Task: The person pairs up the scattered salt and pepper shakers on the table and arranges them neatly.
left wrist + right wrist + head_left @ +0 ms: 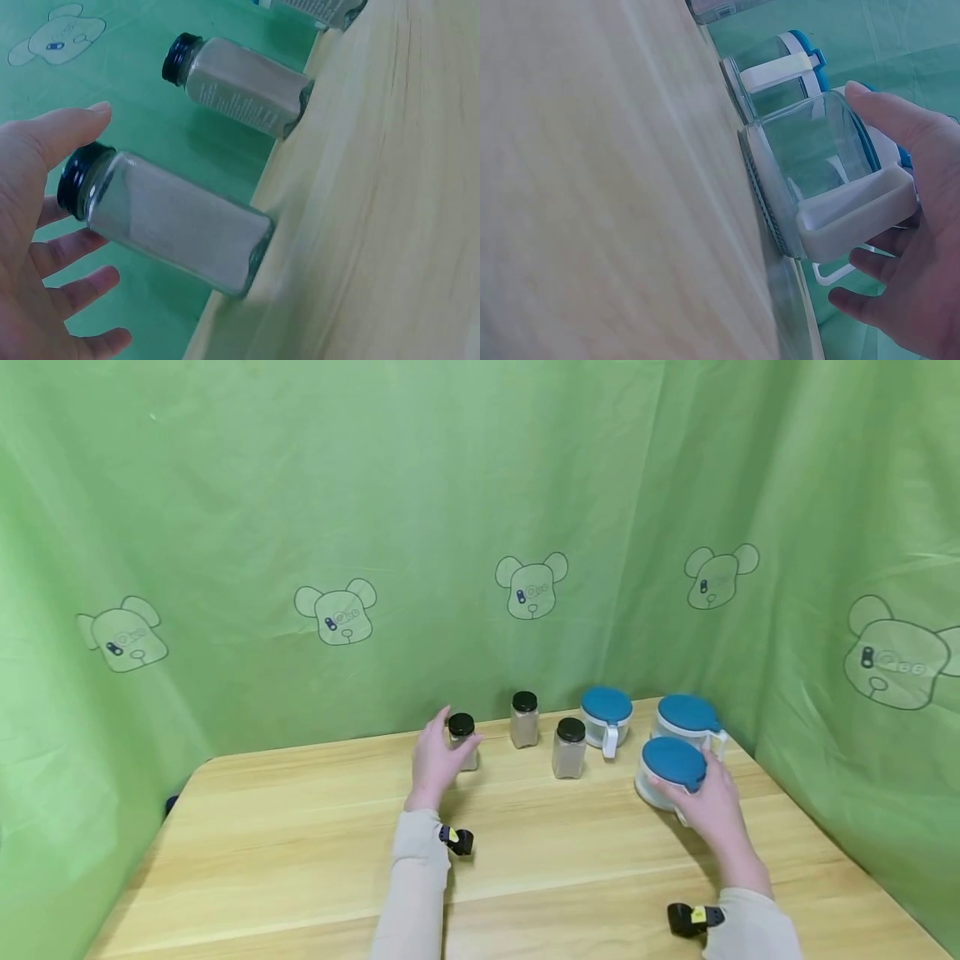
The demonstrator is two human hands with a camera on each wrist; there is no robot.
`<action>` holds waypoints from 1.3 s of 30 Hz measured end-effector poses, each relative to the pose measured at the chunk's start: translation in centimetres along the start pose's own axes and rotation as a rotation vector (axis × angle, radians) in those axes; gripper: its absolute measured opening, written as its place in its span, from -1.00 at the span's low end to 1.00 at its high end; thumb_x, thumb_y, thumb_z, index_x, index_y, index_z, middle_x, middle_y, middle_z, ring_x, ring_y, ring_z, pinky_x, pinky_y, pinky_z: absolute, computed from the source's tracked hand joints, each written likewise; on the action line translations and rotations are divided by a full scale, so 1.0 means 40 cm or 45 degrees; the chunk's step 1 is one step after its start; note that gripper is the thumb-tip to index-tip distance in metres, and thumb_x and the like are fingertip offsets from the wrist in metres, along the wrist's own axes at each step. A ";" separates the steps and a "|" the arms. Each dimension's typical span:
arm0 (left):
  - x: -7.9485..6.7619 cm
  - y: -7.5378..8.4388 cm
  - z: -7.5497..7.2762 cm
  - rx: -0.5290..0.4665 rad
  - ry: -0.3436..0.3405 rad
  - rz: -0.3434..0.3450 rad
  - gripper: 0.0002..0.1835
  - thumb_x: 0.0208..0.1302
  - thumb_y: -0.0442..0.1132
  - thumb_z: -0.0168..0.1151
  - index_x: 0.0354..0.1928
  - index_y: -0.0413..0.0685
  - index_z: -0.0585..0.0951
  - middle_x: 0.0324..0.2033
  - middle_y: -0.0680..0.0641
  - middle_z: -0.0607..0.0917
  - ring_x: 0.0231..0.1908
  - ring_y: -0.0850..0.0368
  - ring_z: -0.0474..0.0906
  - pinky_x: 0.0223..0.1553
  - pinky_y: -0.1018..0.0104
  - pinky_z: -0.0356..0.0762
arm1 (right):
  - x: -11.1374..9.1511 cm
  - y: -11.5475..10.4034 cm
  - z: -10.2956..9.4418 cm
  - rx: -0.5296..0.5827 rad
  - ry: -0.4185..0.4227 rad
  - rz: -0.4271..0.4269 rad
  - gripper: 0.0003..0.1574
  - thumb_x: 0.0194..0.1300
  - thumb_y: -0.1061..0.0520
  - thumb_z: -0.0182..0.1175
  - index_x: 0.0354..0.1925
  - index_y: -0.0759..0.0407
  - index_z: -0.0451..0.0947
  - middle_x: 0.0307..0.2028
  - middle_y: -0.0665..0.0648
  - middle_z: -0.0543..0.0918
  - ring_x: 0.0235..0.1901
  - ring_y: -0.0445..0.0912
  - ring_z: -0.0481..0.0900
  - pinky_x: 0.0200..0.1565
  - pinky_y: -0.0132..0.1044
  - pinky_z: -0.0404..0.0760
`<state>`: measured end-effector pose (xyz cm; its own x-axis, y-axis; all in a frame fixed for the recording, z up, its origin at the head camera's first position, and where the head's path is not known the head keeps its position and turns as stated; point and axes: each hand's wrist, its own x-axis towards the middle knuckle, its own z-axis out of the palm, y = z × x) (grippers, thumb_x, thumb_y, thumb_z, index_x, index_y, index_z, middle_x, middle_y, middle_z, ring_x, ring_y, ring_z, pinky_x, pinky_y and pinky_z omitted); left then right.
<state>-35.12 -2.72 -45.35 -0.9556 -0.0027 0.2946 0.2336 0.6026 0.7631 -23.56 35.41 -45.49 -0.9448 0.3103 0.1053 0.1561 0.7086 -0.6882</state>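
Note:
Around a spice jar (468, 758) with a black lid, my left hand (435, 764) holds its fingers apart. In the left wrist view, the thumb lies beside the black lid (82, 180), other fingers spread behind. The jar stands upright on the table. My right hand (712, 802) grips a blue-lidded glass seasoning jar (652, 793), thumb and forefinger on opposite sides near its lid (673, 762). Its white handle (855, 214) points toward the palm in the right wrist view. The forefinger is largely hidden there; the lower fingers are loosely bent.
Two more black-lidded spice jars, one farther back (524, 727) and one nearer (568, 756), stand between the hands. Behind the right hand are two other blue-lidded jars, left (606, 714) and right (686, 717). A green curtain (420, 527) borders the wooden table (300, 852).

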 end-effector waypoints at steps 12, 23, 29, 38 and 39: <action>-0.007 -0.028 0.024 -0.091 -0.031 -0.048 -0.22 0.16 0.08 0.37 0.37 -0.05 0.36 0.31 -0.21 0.47 0.31 -0.21 0.36 0.35 -0.20 0.25 | 0.006 0.004 0.002 0.059 -0.047 0.023 0.42 0.23 -0.28 0.26 0.47 0.46 -0.41 0.41 0.67 -0.12 0.33 0.57 0.02 0.24 0.49 0.13; -0.004 -0.030 0.034 -0.133 -0.025 -0.110 -0.22 0.17 0.08 0.35 0.38 -0.07 0.34 0.32 -0.21 0.45 0.32 -0.23 0.36 0.33 -0.24 0.25 | 0.002 0.000 0.005 0.089 -0.047 0.024 0.43 0.22 -0.24 0.29 0.47 0.45 -0.42 0.40 0.67 -0.08 0.32 0.56 0.05 0.24 0.47 0.15; -0.005 -0.022 0.037 -0.065 0.027 -0.147 -0.21 0.11 0.15 0.39 0.33 -0.05 0.41 0.26 -0.19 0.53 0.26 -0.20 0.44 0.27 -0.17 0.36 | 0.000 -0.005 0.002 0.105 -0.050 0.036 0.42 0.22 -0.22 0.30 0.48 0.42 -0.42 0.42 0.65 -0.10 0.34 0.54 0.04 0.26 0.45 0.14; -0.013 -0.003 0.046 0.032 0.151 -0.189 -0.23 0.01 0.25 0.41 0.20 -0.04 0.54 0.09 -0.16 0.66 0.10 -0.18 0.56 0.08 -0.11 0.53 | 0.001 -0.007 0.002 0.111 -0.063 0.061 0.43 0.21 -0.20 0.32 0.49 0.41 -0.44 0.43 0.64 -0.13 0.36 0.53 0.01 0.29 0.44 0.12; -0.013 -0.002 0.046 0.039 0.158 -0.187 -0.24 0.01 0.25 0.41 0.19 -0.04 0.55 0.08 -0.17 0.66 0.09 -0.18 0.57 0.07 -0.11 0.53 | 0.001 -0.006 0.002 0.111 -0.066 0.064 0.44 0.21 -0.20 0.32 0.49 0.40 -0.45 0.43 0.63 -0.14 0.36 0.53 0.00 0.29 0.44 0.11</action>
<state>-34.96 -1.28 -46.63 -0.9492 -0.1896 0.2511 0.0855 0.6125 0.7858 -23.67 35.22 -45.37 -0.9502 0.3098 0.0333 0.1804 0.6343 -0.7517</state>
